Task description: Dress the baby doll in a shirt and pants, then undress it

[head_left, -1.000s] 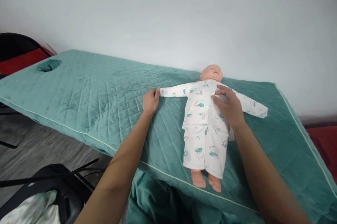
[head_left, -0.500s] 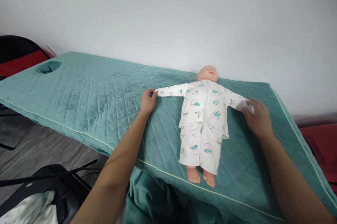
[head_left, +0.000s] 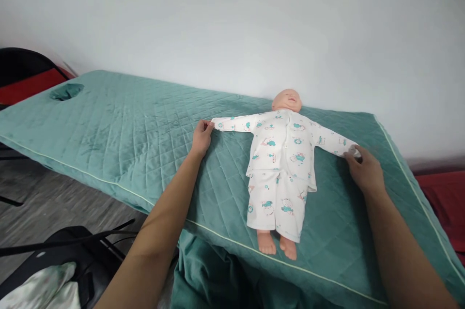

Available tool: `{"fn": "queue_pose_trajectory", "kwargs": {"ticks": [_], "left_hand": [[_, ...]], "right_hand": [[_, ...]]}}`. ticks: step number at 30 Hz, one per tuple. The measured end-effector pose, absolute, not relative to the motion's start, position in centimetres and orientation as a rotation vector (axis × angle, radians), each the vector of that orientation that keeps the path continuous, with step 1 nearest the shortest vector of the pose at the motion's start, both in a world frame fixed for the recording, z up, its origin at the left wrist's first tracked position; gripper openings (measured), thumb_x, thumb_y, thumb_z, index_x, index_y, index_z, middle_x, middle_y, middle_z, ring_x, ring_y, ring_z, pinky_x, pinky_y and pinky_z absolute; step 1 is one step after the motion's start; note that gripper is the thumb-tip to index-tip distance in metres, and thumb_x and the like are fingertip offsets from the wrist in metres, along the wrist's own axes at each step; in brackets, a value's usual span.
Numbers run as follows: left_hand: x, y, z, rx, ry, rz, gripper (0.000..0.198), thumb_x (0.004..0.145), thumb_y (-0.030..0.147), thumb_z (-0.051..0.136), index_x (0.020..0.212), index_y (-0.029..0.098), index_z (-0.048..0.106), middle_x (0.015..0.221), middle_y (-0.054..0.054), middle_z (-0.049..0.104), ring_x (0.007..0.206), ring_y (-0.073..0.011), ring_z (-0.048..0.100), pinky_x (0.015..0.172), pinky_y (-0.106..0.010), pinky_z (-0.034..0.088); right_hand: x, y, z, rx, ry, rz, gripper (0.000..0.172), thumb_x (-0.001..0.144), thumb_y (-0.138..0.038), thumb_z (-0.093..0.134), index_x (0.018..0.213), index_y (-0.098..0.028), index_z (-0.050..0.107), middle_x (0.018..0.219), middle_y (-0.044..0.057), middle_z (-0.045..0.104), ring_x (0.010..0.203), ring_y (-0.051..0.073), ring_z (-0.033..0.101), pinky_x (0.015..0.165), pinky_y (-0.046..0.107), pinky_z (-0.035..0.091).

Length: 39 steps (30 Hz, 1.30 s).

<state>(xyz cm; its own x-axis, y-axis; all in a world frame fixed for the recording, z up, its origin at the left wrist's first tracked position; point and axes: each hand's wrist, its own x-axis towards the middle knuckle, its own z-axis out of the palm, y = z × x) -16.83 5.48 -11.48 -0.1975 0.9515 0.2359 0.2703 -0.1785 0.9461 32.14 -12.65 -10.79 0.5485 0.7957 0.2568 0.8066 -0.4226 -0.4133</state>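
A baby doll (head_left: 286, 100) lies on its back on a green quilted bed cover (head_left: 145, 130). It wears a white printed long-sleeved top (head_left: 281, 146) and matching trousers (head_left: 278, 202), with both bare feet showing below the hems. Its arms stretch out to either side. My left hand (head_left: 202, 137) pinches the cuff of the sleeve on the left of the picture. On the other side, my right hand (head_left: 365, 171) grips the end of the opposite sleeve between thumb and fingers. The doll's own hands are not visible.
Behind the bed rises a white wall (head_left: 181, 33). A face hole (head_left: 67, 91) opens at the bed's far left. Lower left stands a black chair (head_left: 69, 255) with a patterned cloth (head_left: 41, 289) on it. Red seats show at both sides.
My right hand has moved outward to the right and slightly down, and the sleeve there now reaches out straighter and longer. My left hand has shifted slightly to the left, still on its cuff.
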Motion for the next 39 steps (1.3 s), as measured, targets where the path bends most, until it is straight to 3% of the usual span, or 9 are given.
{"fn": "queue_pose_trajectory", "kwargs": {"ticks": [7, 13, 19, 23, 27, 29, 33, 39], "left_hand": [[-16.7, 5.7, -11.6, 1.465, 1.521, 1.383, 0.018, 0.089, 0.037, 0.059, 0.085, 0.019, 0.057, 0.084, -0.001, 0.063, 0.078, -0.0152, 0.056, 0.078, -0.028, 0.044], [-16.1, 5.0, -11.3, 1.543, 1.494, 1.367, 0.015, 0.085, 0.030, 0.061, 0.090, 0.021, 0.050, 0.111, -0.007, 0.070, 0.100, -0.0182, 0.066, 0.094, -0.033, 0.049], [-15.1, -0.7, -10.2, 1.575, 1.561, 1.494, 0.022, 0.086, 0.024, 0.060, 0.106, 0.021, 0.053, 0.126, -0.011, 0.065, 0.120, -0.0229, 0.060, 0.096, -0.037, 0.050], [-13.4, -9.9, -10.3, 1.649, 1.391, 1.361, 0.025, 0.090, 0.028, 0.059, 0.115, 0.022, 0.057, 0.127, -0.010, 0.064, 0.120, -0.0227, 0.061, 0.102, -0.041, 0.049], [-12.0, -19.1, -10.9, 1.799, 1.242, 1.136, 0.025, 0.092, 0.024, 0.055, 0.117, 0.025, 0.059, 0.121, -0.007, 0.065, 0.116, -0.0208, 0.062, 0.102, -0.041, 0.049], [-11.7, -22.0, -11.1, 1.905, 1.238, 1.071, 0.026, 0.091, 0.021, 0.056, 0.116, 0.025, 0.058, 0.120, -0.007, 0.065, 0.116, -0.0215, 0.061, 0.103, -0.042, 0.047], [-11.3, -23.8, -10.9, 2.096, 1.285, 0.971, 0.026, 0.087, 0.018, 0.060, 0.112, 0.024, 0.057, 0.112, -0.006, 0.066, 0.108, -0.0232, 0.061, 0.093, -0.042, 0.046], [-10.4, -23.0, -10.6, 2.172, 1.342, 0.902, 0.004, 0.090, 0.021, 0.055, 0.093, 0.023, 0.056, 0.093, -0.002, 0.067, 0.088, -0.0213, 0.061, 0.079, -0.037, 0.041]], "right_hand": [[31.6, -12.8, -10.9, -2.336, -1.288, -0.066, 0.053, 0.090, -0.040, 0.052, 0.133, -0.010, 0.063, 0.135, 0.020, 0.063, 0.121, 0.033, 0.059, 0.102, 0.042, 0.043], [30.7, -13.3, -11.1, -2.347, -1.293, -0.117, 0.060, 0.092, -0.044, 0.048, 0.140, -0.008, 0.054, 0.141, 0.023, 0.057, 0.131, 0.035, 0.053, 0.110, 0.051, 0.039], [25.8, -17.0, -11.4, -2.161, -1.374, -0.142, 0.061, 0.092, -0.041, 0.052, 0.142, -0.006, 0.049, 0.150, 0.026, 0.045, 0.143, 0.036, 0.040, 0.114, 0.057, 0.036], [19.5, -21.8, -10.9, -1.868, -1.501, 0.022, 0.057, 0.095, -0.043, 0.051, 0.143, -0.012, 0.048, 0.155, 0.022, 0.041, 0.146, 0.033, 0.037, 0.117, 0.058, 0.033], [13.4, -26.7, -8.9, -1.599, -1.543, 0.191, 0.044, 0.097, -0.032, 0.054, 0.140, -0.023, 0.048, 0.155, 0.013, 0.043, 0.144, 0.027, 0.040, 0.117, 0.056, 0.036], [11.2, -28.3, -7.7, -1.507, -1.681, 0.262, 0.037, 0.096, -0.026, 0.055, 0.134, -0.025, 0.051, 0.157, 0.011, 0.040, 0.148, 0.028, 0.034, 0.118, 0.056, 0.037], [8.9, -29.3, -5.9, -1.506, -1.956, 0.302, 0.030, 0.094, -0.015, 0.048, 0.121, -0.025, 0.056, 0.160, 0.006, 0.036, 0.153, 0.029, 0.021, 0.116, 0.058, 0.038], [7.4, -28.6, -5.2, -1.718, -2.060, 0.046, 0.020, 0.091, -0.014, 0.049, 0.107, -0.021, 0.059, 0.157, 0.011, 0.041, 0.149, 0.036, 0.029, 0.113, 0.065, 0.035]]}}
